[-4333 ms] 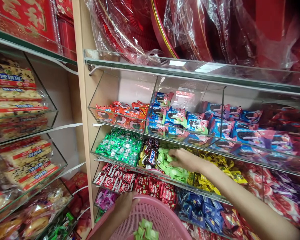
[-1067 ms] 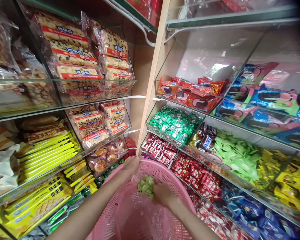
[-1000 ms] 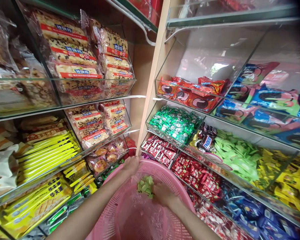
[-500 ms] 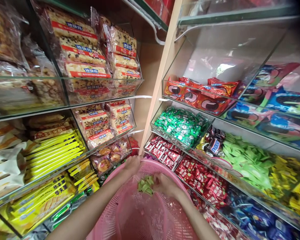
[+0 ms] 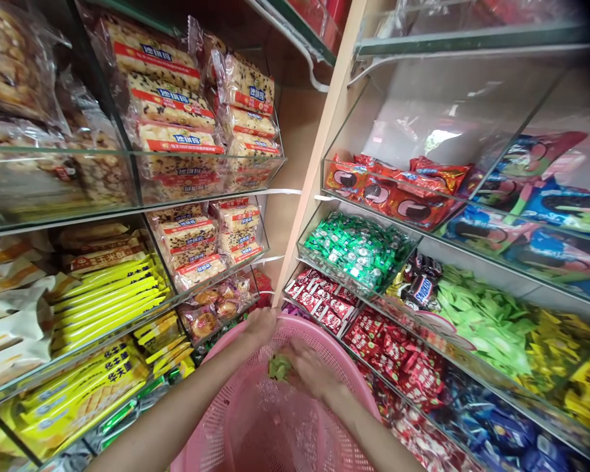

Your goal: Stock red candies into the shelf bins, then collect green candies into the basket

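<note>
My left hand (image 5: 261, 326) is closed over the far rim of a pink plastic basket (image 5: 356, 373) with perforated sides. Inside that basket, my right hand (image 5: 311, 368) reaches in from the right, its fingers against a small cluster of green-wrapped candies (image 5: 278, 367). Motion blurs those fingers and they partly cover the candies, so whether they grip any cannot be made out. Below the hands, the basket's smooth round bottom shows.
Glass-fronted shelves meet at a wooden corner post (image 5: 319, 151). On the left are sachima packs (image 5: 187, 137) and yellow wafer packs (image 5: 113, 295). On the right sit green candies (image 5: 358, 246), red-wrapped candies (image 5: 398, 347), Snickers (image 5: 423, 288) and light-green packets (image 5: 486, 321).
My right hand has shifted left, over more of the green-wrapped candies, and the cluster shows slightly farther left. My left hand stays on the rim. The view has shifted slightly.
</note>
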A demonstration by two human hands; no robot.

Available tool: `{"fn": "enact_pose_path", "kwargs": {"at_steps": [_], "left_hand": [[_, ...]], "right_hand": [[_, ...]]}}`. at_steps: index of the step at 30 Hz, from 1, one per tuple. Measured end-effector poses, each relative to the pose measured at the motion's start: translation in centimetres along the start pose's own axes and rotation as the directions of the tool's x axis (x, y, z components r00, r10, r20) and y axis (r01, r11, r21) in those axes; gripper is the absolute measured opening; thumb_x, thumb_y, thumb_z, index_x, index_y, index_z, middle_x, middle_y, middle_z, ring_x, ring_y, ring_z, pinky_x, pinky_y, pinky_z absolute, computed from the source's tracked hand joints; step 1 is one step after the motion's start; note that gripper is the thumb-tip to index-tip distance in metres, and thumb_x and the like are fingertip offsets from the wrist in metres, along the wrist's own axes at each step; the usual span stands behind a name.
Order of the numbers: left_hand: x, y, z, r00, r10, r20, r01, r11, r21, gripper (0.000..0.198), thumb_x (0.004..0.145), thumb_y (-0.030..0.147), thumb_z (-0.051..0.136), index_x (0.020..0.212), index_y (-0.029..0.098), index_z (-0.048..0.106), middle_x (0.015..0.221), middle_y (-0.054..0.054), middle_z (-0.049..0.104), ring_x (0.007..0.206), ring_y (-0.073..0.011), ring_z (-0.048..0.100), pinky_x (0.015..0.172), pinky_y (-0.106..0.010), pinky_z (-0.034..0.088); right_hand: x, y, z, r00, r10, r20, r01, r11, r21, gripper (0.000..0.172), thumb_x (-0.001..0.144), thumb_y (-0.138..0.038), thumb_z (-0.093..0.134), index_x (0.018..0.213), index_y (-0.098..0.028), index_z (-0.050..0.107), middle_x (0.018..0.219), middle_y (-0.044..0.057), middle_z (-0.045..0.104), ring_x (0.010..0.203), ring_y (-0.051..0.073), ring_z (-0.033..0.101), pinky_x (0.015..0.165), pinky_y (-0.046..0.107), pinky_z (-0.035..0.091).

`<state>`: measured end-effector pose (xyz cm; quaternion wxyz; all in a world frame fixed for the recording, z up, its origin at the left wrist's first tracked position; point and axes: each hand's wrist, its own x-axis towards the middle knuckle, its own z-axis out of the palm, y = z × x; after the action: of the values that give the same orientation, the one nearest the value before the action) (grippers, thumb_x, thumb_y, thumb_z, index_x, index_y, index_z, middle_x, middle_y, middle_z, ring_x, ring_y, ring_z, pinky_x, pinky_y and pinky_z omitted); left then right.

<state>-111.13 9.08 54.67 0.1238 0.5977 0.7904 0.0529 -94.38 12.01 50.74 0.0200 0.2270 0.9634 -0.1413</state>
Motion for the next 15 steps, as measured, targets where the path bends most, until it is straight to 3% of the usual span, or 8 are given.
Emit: {"fn": "enact_pose_path", "kwargs": {"at_steps": [2, 4, 11, 15], "left_hand": [[0.0, 0.0, 0.1, 1.000, -0.003, -0.001, 0.003, 1.000, 0.000, 0.036, 0.089, 0.037, 0.036, 0.108, 0.017, 0.059, 0.102, -0.013, 0.066, 0.096, -0.0259, 0.062, 0.078, -0.032, 0.044], [0.0, -0.1, 0.2, 1.000, -0.004, 0.001, 0.004, 1.000, 0.001, 0.036, 0.090, 0.038, 0.036, 0.107, 0.017, 0.059, 0.101, -0.013, 0.067, 0.095, -0.0260, 0.062, 0.077, -0.032, 0.044], [-0.4, -0.6, -0.1, 1.000, -0.015, 0.012, 0.015, 1.000, -0.009, 0.033, 0.089, 0.036, 0.037, 0.106, 0.017, 0.059, 0.101, -0.013, 0.066, 0.096, -0.0259, 0.062, 0.077, -0.032, 0.044], [-0.7, -0.6, -0.2, 1.000, -0.013, 0.011, 0.013, 1.000, -0.012, 0.032, 0.089, 0.035, 0.037, 0.105, 0.018, 0.060, 0.100, -0.012, 0.067, 0.095, -0.0253, 0.062, 0.077, -0.031, 0.043]], "right_hand": [[0.0, -0.4, 0.4, 0.992, -0.126, 0.004, 0.126, 0.992, -0.016, 0.030, 0.075, -0.020, 0.055, 0.105, -0.022, 0.055, 0.105, 0.005, 0.053, 0.100, 0.022, 0.049, 0.084, 0.031, 0.038], [0.1, -0.6, 0.8, 0.987, -0.158, 0.007, 0.158, 0.987, -0.040, 0.031, 0.074, -0.017, 0.054, 0.105, -0.020, 0.055, 0.103, 0.006, 0.053, 0.100, 0.022, 0.048, 0.086, 0.033, 0.038], [0.6, -0.6, 1.0, 0.991, -0.137, -0.004, 0.137, 0.990, -0.024, 0.013, 0.076, -0.018, 0.053, 0.088, -0.017, 0.058, 0.100, 0.006, 0.054, 0.096, 0.021, 0.049, 0.084, 0.032, 0.039], [0.7, -0.5, 1.5, 0.998, -0.042, -0.049, 0.040, 0.998, -0.039, 0.011, 0.079, -0.022, 0.053, 0.088, -0.017, 0.056, 0.100, 0.007, 0.054, 0.092, 0.021, 0.052, 0.079, 0.031, 0.042]]}}
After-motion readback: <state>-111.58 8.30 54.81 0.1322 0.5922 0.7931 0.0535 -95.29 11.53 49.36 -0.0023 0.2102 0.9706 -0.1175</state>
